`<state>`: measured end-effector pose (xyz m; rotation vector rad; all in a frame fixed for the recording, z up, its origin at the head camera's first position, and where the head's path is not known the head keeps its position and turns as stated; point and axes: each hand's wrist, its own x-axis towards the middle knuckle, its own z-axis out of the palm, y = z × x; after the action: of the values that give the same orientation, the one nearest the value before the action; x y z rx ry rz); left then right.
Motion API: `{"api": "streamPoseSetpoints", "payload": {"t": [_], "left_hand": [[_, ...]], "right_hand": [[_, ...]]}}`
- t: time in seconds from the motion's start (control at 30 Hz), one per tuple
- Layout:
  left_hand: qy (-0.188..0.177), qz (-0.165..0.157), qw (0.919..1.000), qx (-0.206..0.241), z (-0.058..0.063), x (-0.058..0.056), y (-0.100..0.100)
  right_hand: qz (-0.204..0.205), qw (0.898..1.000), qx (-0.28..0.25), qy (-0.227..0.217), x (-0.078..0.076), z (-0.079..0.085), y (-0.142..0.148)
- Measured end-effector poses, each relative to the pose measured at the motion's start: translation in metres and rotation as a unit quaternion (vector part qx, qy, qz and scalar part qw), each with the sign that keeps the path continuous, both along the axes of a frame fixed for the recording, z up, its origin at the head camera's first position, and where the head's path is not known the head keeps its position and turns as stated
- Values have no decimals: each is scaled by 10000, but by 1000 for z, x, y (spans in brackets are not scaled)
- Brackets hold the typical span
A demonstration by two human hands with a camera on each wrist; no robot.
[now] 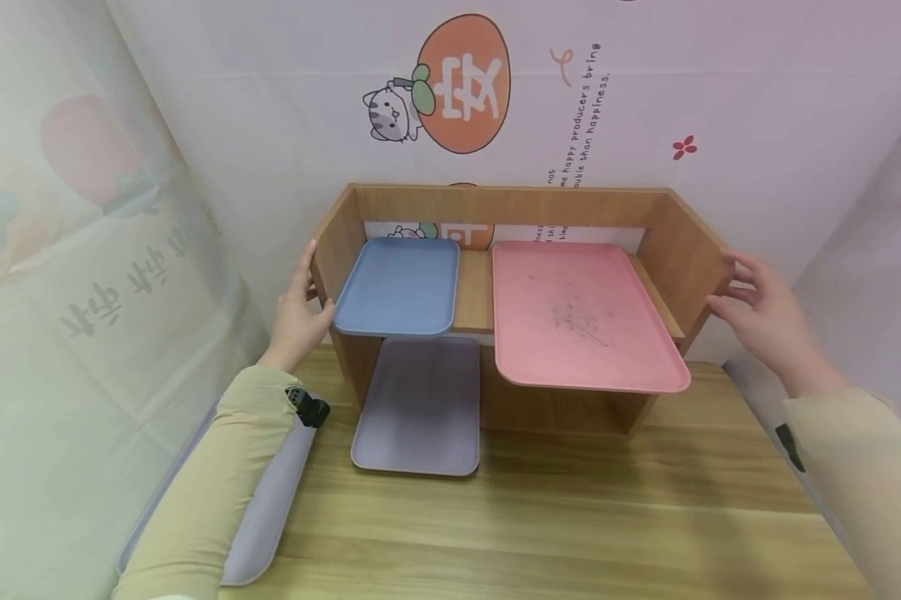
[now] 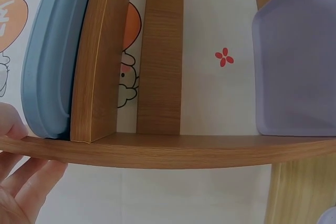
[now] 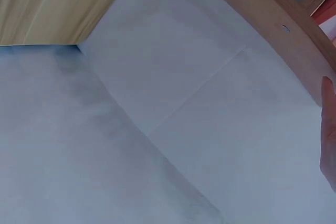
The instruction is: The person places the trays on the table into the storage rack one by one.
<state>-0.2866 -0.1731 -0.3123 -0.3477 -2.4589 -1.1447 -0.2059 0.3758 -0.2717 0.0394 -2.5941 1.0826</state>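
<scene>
left hand (image 1: 300, 312) pressed flat against the outer left wall of a wooden shelf unit (image 1: 678, 250), fingers straight and together, thumb hooked near the front edge beside a blue tray (image 1: 397, 286). right hand (image 1: 758, 312) held at the outer right wall of the same unit, fingers spread and lightly bent, fingertips at the panel's edge; whether touching or just short of it, cannot tell. nothing gripped in either hand. shelf unit standing at the back of a light wooden tabletop (image 1: 570, 517), hard against a white backdrop printed with a cartoon cat and an orange fruit. on the upper board, blue tray at left and a larger pink tray (image 1: 585, 317) at right, well apart with bare wood between them, both overhanging the front edge; pink tray marked with fine dark scratches. below the blue one, a lilac tray (image 1: 420, 408) lying flat on the tabletop, half tucked under the shelf. another pale tray (image 1: 270, 517) at the tabletop's left edge, partly covered by the yellow-green sleeve (image 1: 210, 492). from the left wrist, fingers (image 2: 26, 182) seen under the side panel's edge. from the right wrist, only a sliver of one finger (image 3: 329, 129) beside the curved wooden edge.
</scene>
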Motion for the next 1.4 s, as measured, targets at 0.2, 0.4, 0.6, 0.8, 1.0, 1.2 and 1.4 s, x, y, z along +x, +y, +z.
{"api": "streamPoseSetpoints", "payload": {"t": [0.2,0.4,0.6,0.8,1.0,1.2,1.4], "left_hand": [[-65,-72,10000,-6,-1,0,0],[-78,-209,9997,-62,0,0,-8],[50,-147,9996,228,-10,3,-30],[102,-47,9992,-375,-33,26,-69],[-584,247,9872,-1463,-83,64,-126],[-1249,704,9617,-2338,-142,91,-168],[-1977,969,9283,-2997,-183,109,-192]], "right_hand": [[-151,9995,-291,-10,-5,1,-4],[-134,9979,-581,267,-8,-2,-4],[-178,9978,-568,284,-9,-3,-5],[-331,9984,-445,135,-7,-3,-8],[-399,9981,-423,201,-9,-4,-10],[-481,9974,-370,379,-9,-5,-10],[-553,9973,-344,345,-7,-4,-11]]}}
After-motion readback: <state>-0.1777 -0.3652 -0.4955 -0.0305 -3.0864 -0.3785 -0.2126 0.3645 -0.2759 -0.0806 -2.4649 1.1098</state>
